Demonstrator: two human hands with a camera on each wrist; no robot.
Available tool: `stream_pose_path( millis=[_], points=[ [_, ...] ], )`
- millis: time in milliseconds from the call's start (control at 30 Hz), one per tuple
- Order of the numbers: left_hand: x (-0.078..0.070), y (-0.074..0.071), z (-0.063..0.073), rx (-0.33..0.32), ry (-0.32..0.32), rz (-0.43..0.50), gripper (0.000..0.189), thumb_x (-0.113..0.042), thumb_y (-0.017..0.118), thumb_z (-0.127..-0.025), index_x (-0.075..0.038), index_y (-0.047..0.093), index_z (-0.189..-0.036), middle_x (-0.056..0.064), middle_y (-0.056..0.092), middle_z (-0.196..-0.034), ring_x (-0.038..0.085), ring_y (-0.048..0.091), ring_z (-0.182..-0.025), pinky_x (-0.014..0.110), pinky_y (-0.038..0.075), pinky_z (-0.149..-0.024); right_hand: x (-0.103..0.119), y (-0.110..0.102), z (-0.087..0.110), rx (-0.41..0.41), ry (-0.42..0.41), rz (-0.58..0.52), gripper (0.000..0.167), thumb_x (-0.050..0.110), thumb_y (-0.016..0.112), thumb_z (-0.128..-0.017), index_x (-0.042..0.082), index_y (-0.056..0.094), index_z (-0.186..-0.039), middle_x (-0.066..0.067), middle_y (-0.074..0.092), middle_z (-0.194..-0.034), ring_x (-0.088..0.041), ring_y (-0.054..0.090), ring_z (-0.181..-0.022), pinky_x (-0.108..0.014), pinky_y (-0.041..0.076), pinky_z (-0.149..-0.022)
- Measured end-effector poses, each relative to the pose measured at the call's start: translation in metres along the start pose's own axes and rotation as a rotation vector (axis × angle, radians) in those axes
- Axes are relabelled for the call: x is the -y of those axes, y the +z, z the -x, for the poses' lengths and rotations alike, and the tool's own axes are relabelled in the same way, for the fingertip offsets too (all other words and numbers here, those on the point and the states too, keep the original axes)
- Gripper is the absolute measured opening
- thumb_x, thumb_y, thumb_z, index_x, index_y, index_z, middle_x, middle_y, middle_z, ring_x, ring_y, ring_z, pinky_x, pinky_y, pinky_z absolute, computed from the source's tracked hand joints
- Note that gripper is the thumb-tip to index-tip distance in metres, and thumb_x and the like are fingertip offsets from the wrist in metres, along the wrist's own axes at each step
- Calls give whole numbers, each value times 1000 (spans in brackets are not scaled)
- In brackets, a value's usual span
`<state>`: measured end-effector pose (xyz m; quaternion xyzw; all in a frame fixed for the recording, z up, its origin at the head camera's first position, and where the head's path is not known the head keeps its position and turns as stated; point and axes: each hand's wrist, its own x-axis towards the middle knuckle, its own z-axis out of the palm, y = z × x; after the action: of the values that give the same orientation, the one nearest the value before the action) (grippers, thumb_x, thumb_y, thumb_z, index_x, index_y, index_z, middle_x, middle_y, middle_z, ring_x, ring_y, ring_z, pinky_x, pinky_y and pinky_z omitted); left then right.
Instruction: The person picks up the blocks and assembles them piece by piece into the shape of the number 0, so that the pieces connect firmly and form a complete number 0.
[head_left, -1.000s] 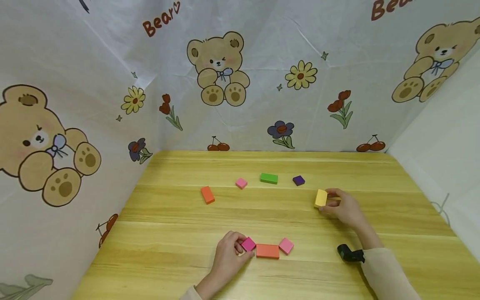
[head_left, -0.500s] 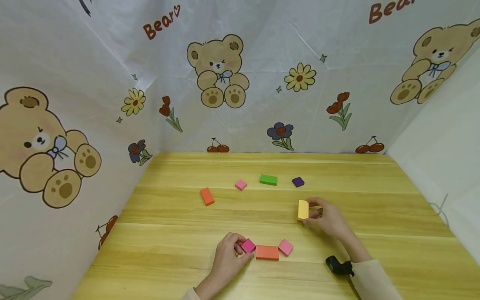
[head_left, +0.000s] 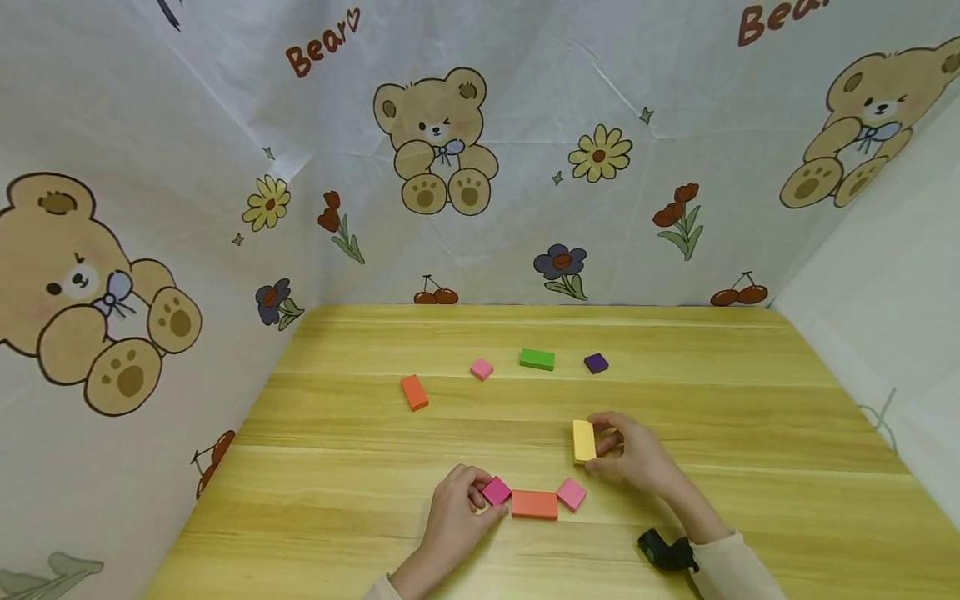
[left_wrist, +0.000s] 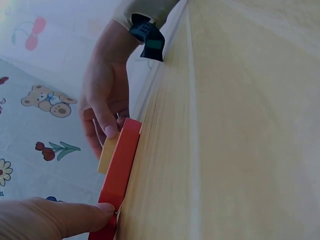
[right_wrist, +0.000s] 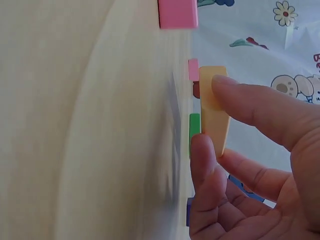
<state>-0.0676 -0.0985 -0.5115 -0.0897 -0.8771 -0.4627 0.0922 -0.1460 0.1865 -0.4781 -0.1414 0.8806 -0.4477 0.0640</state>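
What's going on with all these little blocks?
On a wood-grain table, a person's left hand holds a magenta block at the left end of a row, with a coral block next and a pink block at the right end. The right hand pinches a yellow block above the tabletop, beyond that row. Farther back lie an orange block, another pink block, a green block and a purple block.

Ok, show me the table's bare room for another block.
Bare table lies right of the right hand, left of the left hand, and between the green block and the front orange block. Crowded: the row where the magenta block, front orange block and front pink block sit close.
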Motion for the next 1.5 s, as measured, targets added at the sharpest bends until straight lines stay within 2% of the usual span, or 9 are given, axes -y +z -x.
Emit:
stream_pose_path(
  millis=[233,467,700,933,1100,1267,1500],
  points=[
    [1,0,0,1,1,-6,34,-7,88,-66,-8,66,-92,-4,60,-84,0,51,-65,15,46,-58,-1,8,3,12,-9,-2,64,5,86,-70,-5,56,-127,-18,62,-112,-16,60,-82,-21,51,-63],
    [2,1,0,9,-10,-9,33,-8,88,-67,-8,67,-92,-4,60,-84,-1,50,-65,16,45,-59,-2,12,3,27,-12,7,63,1,85,-70,-5,57,-126,-15,61,-109,-18,60,-84,-21,52,-63],
    [1,1,0,12,-18,-8,33,-9,88,-67,-9,67,-92,-4,60,-84,-1,50,-65,16,46,-59,-4,14,4,23,-68,28,63,5,86,-69,-6,58,-125,-14,60,-106,-16,59,-82,-20,50,-62],
    [1,0,-1,15,-17,-7,33,-8,88,-67,-8,67,-93,-4,60,-84,-1,50,-65,16,45,-59,-4,14,4,30,-74,37,65,9,88,-68,-6,58,-124,-11,58,-101,-16,57,-82,-19,48,-62],
    [0,-1,-1,21,-15,-9,33,-9,88,-68,-8,67,-93,-3,60,-85,0,51,-65,15,45,-59,-5,12,5,58,-86,9,65,13,87,-71,-5,58,-125,-12,58,-102,-17,57,-82,-20,48,-62],
    [0,-1,-1,22,-8,-11,33,-8,88,-68,-7,67,-93,-3,61,-86,0,51,-65,15,45,-59,-8,9,6,88,-88,-35,61,16,82,-78,-5,56,-128,-13,58,-104,-18,57,-84,-20,49,-64],
    [1,0,0,23,-15,-14,33,-10,88,-68,-8,67,-93,-4,61,-86,-1,50,-65,16,44,-60,-8,9,6,90,-104,-40,53,13,78,-83,-5,57,-128,-13,58,-106,-18,58,-84,-19,47,-62]
  ],
)
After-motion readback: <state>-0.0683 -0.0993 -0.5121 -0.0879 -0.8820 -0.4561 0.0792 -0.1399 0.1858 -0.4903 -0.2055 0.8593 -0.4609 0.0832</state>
